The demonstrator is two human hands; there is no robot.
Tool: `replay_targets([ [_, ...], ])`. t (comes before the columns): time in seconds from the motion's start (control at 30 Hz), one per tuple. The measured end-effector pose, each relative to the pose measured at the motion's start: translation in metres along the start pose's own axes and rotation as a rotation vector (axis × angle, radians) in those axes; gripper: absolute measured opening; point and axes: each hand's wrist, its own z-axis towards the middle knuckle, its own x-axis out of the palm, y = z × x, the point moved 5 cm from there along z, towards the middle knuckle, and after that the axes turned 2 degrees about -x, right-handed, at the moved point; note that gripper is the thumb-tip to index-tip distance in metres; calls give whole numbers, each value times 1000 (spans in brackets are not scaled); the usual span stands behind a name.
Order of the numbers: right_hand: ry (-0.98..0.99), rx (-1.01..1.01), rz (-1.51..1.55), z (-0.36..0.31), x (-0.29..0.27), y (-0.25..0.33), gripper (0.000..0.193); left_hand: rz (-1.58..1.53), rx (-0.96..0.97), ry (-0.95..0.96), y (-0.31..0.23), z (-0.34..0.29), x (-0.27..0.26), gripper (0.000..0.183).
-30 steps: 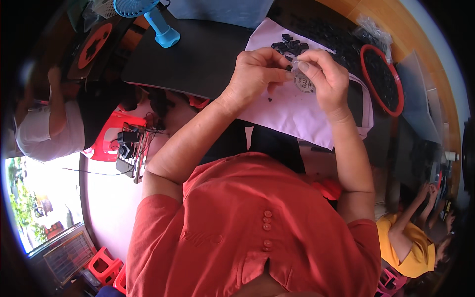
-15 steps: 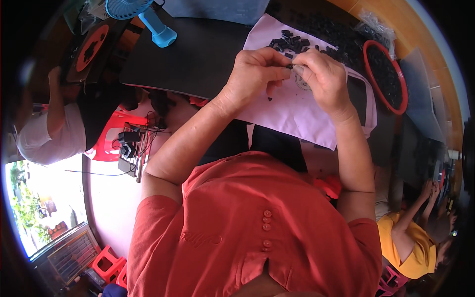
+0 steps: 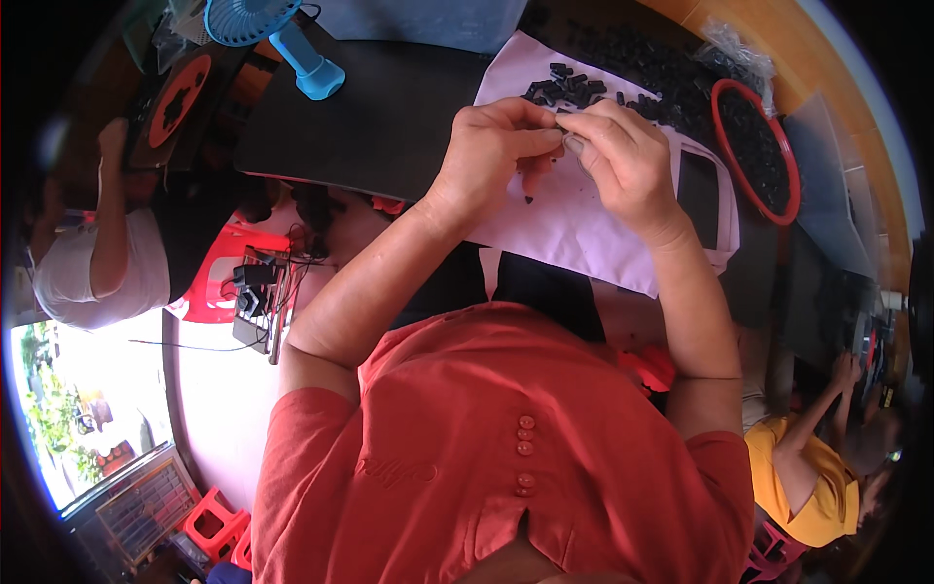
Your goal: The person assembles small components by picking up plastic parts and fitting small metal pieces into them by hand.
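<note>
Our left hand (image 3: 484,146) pinches a small black piece (image 3: 561,125) over the pink cloth bag (image 3: 584,234), and our fingers hide most of it. Our right hand (image 3: 628,161) is bunched up close to it, but we can't tell if it pinches anything. Past our hands we see a heap of black bits (image 3: 582,91), a red tub (image 3: 795,198) and a blue fan (image 3: 295,54) on the table (image 3: 360,107)

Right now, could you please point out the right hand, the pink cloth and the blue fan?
Right hand (image 3: 628,161), head view, its middle.
Pink cloth (image 3: 569,232), head view, bare lower part.
Blue fan (image 3: 295,54), head view, its handle.
</note>
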Motion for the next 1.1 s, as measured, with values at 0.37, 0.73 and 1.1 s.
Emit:
replay_targets([
  [0.37,-127,214,25,0,-14,-17,16,220,48,-37,6,-4,-9,13],
  [0.73,-211,368,-31,-8,-19,-35,12,206,83,-12,8,-6,-10,10],
  [1.1,-200,536,-7,-18,-18,-44,11,174,113,42,14,-6,-9,10],
])
